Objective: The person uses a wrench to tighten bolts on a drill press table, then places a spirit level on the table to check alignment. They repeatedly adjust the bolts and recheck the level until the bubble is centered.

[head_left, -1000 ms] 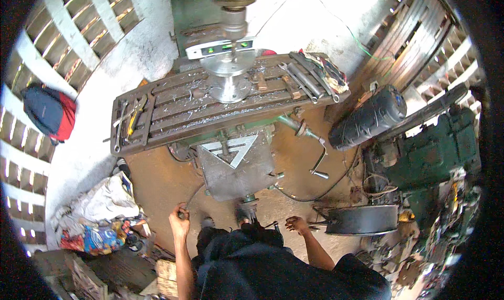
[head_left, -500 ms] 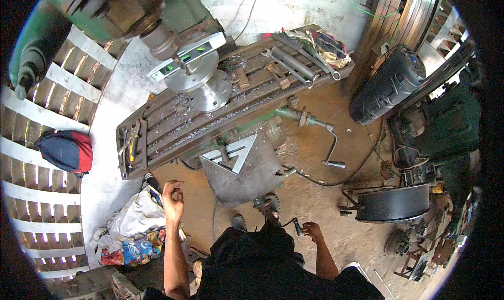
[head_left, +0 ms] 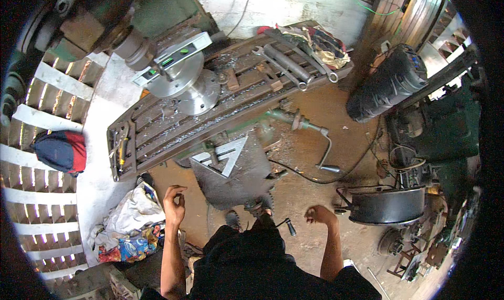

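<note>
My left hand hovers left of the machine's knee, the index finger stretched and the thumb curved near it, nothing visible between them. My right hand hangs in the air with loosely bent fingers, apart from the crank handle to its left. Ahead is a milling machine's slotted table, strewn with metal chips. A shiny flanged metal piece lies on it under the spindle. A spirit level rests tilted against the flange and tool. A metal triangle lies on the flat knee cover.
Wrenches and rags lie at the table's far right end; hand tools lie at its left. A second crank juts out right. Right stand a black cylinder and drum. Cloths and a backpack sit left.
My right hand has moved away from the crank handle, rightward and forward. My left hand keeps nearly the same pose. The whole view has shifted slightly.
</note>
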A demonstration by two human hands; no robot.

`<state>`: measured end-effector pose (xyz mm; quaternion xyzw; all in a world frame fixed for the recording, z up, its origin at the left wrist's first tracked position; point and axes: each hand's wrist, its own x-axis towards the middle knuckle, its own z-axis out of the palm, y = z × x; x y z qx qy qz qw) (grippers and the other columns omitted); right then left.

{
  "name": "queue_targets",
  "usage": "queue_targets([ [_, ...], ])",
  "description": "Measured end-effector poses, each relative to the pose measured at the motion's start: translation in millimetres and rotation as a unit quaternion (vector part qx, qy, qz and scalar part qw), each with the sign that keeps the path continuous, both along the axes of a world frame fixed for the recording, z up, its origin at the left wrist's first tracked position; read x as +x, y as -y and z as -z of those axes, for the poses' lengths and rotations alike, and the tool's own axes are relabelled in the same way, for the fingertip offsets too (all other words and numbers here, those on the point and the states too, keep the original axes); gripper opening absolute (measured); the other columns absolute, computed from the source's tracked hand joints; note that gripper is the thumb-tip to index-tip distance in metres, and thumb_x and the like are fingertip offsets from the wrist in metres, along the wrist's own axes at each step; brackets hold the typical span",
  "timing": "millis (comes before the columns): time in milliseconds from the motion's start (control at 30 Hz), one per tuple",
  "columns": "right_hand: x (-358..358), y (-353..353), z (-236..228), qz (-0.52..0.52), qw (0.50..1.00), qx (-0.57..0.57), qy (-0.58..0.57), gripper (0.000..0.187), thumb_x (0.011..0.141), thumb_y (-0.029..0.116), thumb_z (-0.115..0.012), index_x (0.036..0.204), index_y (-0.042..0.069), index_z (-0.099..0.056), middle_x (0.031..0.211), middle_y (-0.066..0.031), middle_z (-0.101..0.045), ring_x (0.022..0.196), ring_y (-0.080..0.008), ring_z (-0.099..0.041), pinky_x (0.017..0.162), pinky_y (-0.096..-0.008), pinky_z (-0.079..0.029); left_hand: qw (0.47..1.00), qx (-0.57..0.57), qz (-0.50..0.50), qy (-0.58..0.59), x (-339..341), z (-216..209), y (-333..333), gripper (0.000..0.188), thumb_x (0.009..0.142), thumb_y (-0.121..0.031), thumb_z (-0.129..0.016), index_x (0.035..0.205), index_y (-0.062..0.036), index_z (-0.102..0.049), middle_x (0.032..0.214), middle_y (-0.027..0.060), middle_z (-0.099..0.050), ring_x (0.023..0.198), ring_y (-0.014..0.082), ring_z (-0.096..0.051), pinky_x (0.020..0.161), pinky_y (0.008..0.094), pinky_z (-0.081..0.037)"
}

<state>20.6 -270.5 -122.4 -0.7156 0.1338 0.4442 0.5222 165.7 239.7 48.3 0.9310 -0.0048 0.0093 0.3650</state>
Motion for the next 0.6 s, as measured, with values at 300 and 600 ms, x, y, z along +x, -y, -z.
queue_targets([
  [300,254.8,-15.9,-231.4,0.079,0.85,-0.091,0.513,0.017,0.089,0.013,-0.069,0.101,0.001,-0.07,0.092,-0.0157,-0.072,0.085,-0.0202,-0.069,0.08,-0.0346,-0.052,0.997,-0.047,-0.048,-0.027,-40.2,9.5,-6.7,0.035,0.078,0.019,-0.054,0.102,-0.0007,-0.07,0.106,0.0161,-0.067,0.1,0.0288,-0.065,0.084,0.0334,-0.051],
  [600,393.2,-19.7,-171.3,-0.023,0.669,-0.438,0.6,0.022,0.086,0.006,-0.059,0.106,0.002,-0.069,0.107,-0.0195,-0.07,0.095,-0.0404,-0.067,0.089,-0.0462,-0.053,0.986,-0.056,-0.155,0.025,-126.1,22.4,-53.2,0.035,0.076,0.02,-0.048,0.1,0.0028,-0.066,0.095,0.011,-0.066,0.087,0.0189,-0.061,0.081,0.0285,-0.048],
])
